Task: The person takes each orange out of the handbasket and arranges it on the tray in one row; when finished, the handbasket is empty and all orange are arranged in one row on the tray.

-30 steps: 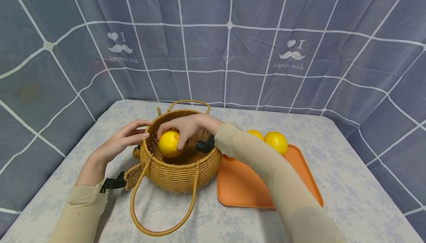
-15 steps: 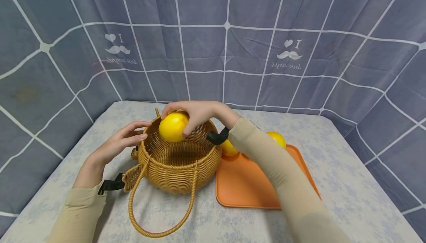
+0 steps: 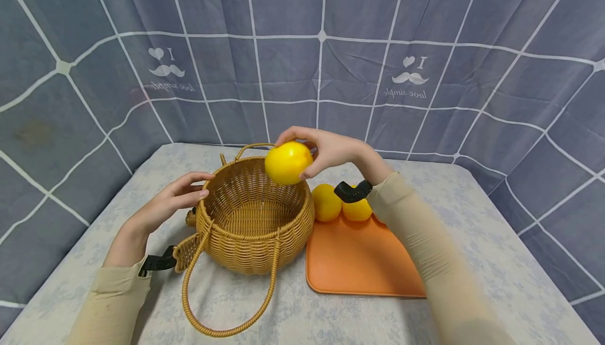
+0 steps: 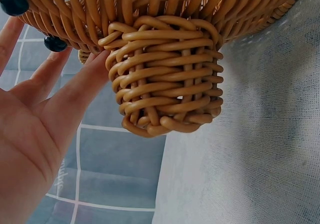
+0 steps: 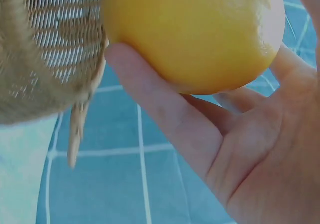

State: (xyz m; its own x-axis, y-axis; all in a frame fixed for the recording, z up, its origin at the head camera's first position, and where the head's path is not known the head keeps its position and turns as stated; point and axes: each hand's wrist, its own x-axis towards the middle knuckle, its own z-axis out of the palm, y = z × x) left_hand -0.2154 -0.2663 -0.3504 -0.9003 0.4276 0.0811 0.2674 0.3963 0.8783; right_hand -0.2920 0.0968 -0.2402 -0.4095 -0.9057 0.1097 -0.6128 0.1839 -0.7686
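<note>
A round wicker basket (image 3: 255, 250) stands left of centre in the head view, its woven bottom showing inside. My left hand (image 3: 163, 203) rests against the basket's left rim with fairly straight fingers; in the left wrist view the fingers (image 4: 75, 91) touch the woven wall beside a stubby wicker lug (image 4: 167, 79). Over the basket's right rim, my right hand (image 3: 331, 150) holds a round yellow citrus fruit (image 3: 287, 163) between thumb and fingers. The same yellow citrus fruit (image 5: 195, 34) fills the top of the right wrist view, the basket blurred beside it.
An orange tray (image 3: 359, 261) lies right of the basket, with more yellow fruits (image 3: 327, 203) along its back edge, partly hidden by my right sleeve (image 3: 425, 240). One basket handle (image 3: 227, 332) hangs down in front onto the table. A grey-blue curtain (image 3: 293, 72) closes off the back.
My right hand has lifted the yellow citrus fruit up from inside the basket and carried it right, over the rim. The left hand has stayed at the basket's left side.
</note>
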